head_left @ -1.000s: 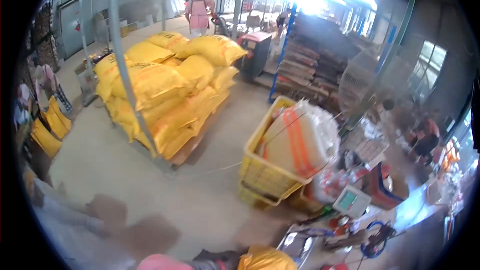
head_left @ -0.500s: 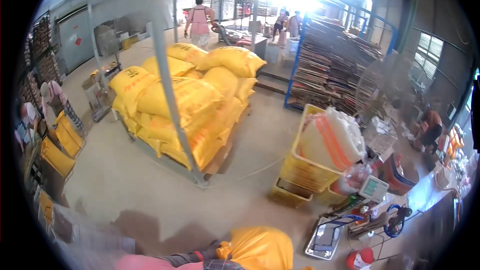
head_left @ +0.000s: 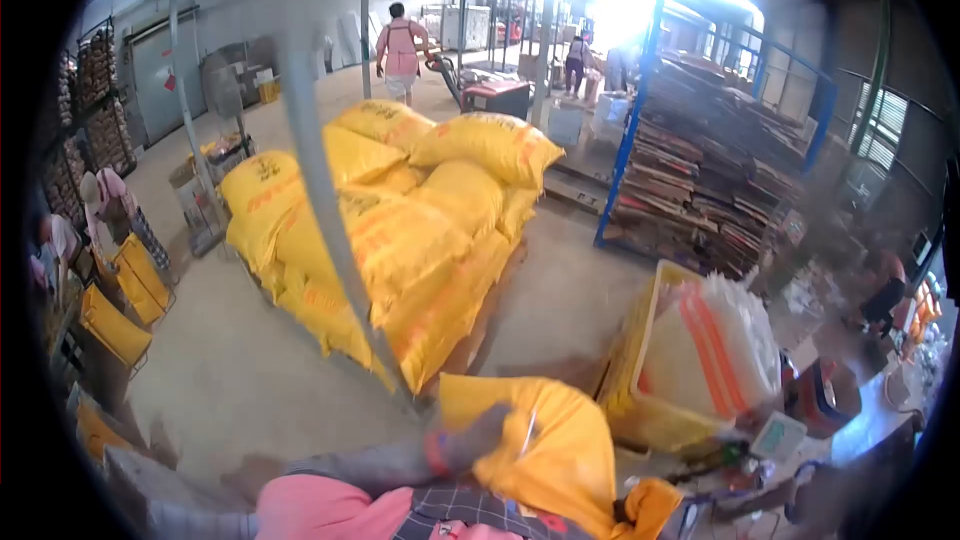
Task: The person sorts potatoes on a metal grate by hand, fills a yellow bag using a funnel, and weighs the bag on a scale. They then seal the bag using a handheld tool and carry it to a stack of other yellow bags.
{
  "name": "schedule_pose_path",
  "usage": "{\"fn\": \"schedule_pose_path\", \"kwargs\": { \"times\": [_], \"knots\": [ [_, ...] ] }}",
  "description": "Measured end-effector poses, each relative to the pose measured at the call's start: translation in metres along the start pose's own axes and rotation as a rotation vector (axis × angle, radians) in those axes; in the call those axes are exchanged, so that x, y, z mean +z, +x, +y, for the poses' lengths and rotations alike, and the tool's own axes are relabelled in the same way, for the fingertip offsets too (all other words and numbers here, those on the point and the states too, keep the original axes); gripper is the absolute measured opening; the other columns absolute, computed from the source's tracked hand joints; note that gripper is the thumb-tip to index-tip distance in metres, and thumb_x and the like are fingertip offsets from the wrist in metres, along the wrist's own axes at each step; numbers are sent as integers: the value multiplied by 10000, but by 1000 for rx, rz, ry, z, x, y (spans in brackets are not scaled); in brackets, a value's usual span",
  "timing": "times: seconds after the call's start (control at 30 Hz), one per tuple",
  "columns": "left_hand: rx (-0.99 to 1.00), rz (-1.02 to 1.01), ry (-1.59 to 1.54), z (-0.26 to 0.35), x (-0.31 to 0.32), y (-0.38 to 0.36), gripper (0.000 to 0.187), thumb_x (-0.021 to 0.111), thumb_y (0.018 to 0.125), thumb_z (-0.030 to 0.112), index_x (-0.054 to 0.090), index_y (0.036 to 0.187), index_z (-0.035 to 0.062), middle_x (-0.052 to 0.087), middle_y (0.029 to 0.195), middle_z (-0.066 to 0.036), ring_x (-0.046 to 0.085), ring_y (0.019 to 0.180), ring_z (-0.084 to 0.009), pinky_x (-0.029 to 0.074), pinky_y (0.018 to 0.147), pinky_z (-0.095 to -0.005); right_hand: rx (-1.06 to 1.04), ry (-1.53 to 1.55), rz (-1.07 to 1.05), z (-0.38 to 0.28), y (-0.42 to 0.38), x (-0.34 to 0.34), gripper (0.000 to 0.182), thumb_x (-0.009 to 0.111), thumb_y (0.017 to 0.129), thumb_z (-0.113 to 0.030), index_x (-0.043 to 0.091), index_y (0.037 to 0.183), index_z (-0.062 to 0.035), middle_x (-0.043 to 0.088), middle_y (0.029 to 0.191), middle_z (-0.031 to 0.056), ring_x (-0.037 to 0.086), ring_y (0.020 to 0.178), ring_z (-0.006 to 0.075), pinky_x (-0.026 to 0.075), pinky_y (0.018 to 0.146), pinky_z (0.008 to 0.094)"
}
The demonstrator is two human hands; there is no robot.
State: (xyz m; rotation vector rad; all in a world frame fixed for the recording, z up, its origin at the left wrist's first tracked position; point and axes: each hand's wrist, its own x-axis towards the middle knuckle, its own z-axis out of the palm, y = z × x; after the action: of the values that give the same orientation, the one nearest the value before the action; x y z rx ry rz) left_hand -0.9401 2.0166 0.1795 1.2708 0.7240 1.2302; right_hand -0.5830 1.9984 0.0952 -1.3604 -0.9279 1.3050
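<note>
A full yellow woven sack [head_left: 560,450] is held up close against my body at the bottom of the view, with its bunched, tied end [head_left: 648,508] at the lower right. My left hand [head_left: 488,432] grips the upper left side of this sack; its fingers are smeared by motion. A red band circles that wrist, and a pink sleeve covers the upper arm. My right hand does not show; the sack may hide it. Just beyond the sack rises a pile of similar yellow sacks [head_left: 400,230], stacked on a low platform.
A grey metal post [head_left: 325,160] stands before the pile. On the right are a yellow crate [head_left: 640,380] with white bags, a scale display [head_left: 778,435] and a blue rack [head_left: 625,130] of flattened cardboard. A co-worker [head_left: 400,48] handles a pallet jack; others work left and right.
The sack has come up and slightly right, and my left arm now reaches across it. My view has shifted, bringing the sack pile nearer. The far co-worker has moved slightly.
</note>
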Motion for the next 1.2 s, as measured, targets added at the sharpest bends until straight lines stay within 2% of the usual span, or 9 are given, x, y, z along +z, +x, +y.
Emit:
{"fn": "schedule_pose_path", "kwargs": {
  "times": [0.07, 0.13, 0.2, 0.3, 0.4, 0.6, 0.8, 0.97, 1.2],
  "knots": [
    [-274, 136, 312, 15, -21, 25, 136, 632, 841, 148, 639, 809, 16, 620, 747, -39, 580, 711, -155, 471, 719, -271, 90, -6, -74, 9, 52, 30, 308, 573, 930, -186, 521, 1191, -30, 552, 1130, 75, 511, 999, 176, 399, 844, 316],
    [-804, 339, -504, -14, -78, 28, 204, 523, 875, 177, 609, 753, 38, 588, 694, -42, 559, 620, -156, 477, 642, -283, 142, -41, -172, 4, 102, 55, 300, 575, 929, -187, 528, 1181, -32, 558, 1117, 74, 517, 987, 176, 404, 834, 316],
    [-443, 124, 203, -27, -112, 51, 326, 456, 906, 249, 596, 804, -27, 559, 747, -98, 544, 681, -184, 467, 658, -313, 159, -58, -242, -9, 152, 78, 293, 577, 927, -189, 536, 1172, -34, 565, 1105, 72, 522, 974, 176, 409, 824, 316],
    [-536, 370, -835, -69, -177, 79, 428, 457, 921, 331, 596, 798, -56, 553, 844, -146, 546, 775, -202, 455, 686, -322, 129, -98, -305, -52, 224, 121, 282, 580, 924, -191, 547, 1158, -37, 574, 1086, 69, 531, 955, 175, 416, 809, 317],
    [-164, 298, -173, -47, -198, 152, 454, 490, 924, 407, 585, 921, -37, 598, 759, -119, 579, 699, -211, 460, 795, -325, 68, -136, -354, -99, 292, 171, 271, 583, 921, -193, 558, 1144, -40, 584, 1067, 67, 539, 936, 175, 424, 795, 317],
    [106, 247, -146, -19, -313, 273, 316, 653, 853, 312, 621, 630, 91, 639, 672, -61, 576, 644, -168, 418, 880, -332, -61, -122, -330, -187, 377, 278, 251, 588, 916, -198, 580, 1115, -46, 603, 1029, 62, 556, 898, 173, 438, 765, 318],
    [695, -89, 237, 169, -372, 409, 170, 651, 788, 132, 542, 669, 77, 555, 632, -25, 547, 607, -198, 477, 690, -345, -297, -98, -449, -359, 480, 378, 233, 594, 910, -202, 602, 1087, -51, 623, 991, 57, 573, 860, 172, 453, 736, 318],
    [1036, 261, 425, 184, -455, 431, 107, 616, 809, 149, 573, 756, 65, 583, 692, -51, 558, 654, -213, 477, 738, -362, -416, -7, -903, -420, 611, 608, 219, 598, 905, -206, 620, 1063, -56, 639, 959, 53, 587, 828, 171, 465, 712, 319],
    [1260, 1372, 332, 108, -715, 441, 149, 570, 840, 157, 625, 906, 35, 623, 800, -93, 577, 740, -232, 484, 783, -378, -270, 126, -1373, -344, 755, 1062, 203, 605, 899, -212, 646, 1030, -63, 662, 915, 47, 606, 784, 170, 482, 678, 320]
  ]
}}
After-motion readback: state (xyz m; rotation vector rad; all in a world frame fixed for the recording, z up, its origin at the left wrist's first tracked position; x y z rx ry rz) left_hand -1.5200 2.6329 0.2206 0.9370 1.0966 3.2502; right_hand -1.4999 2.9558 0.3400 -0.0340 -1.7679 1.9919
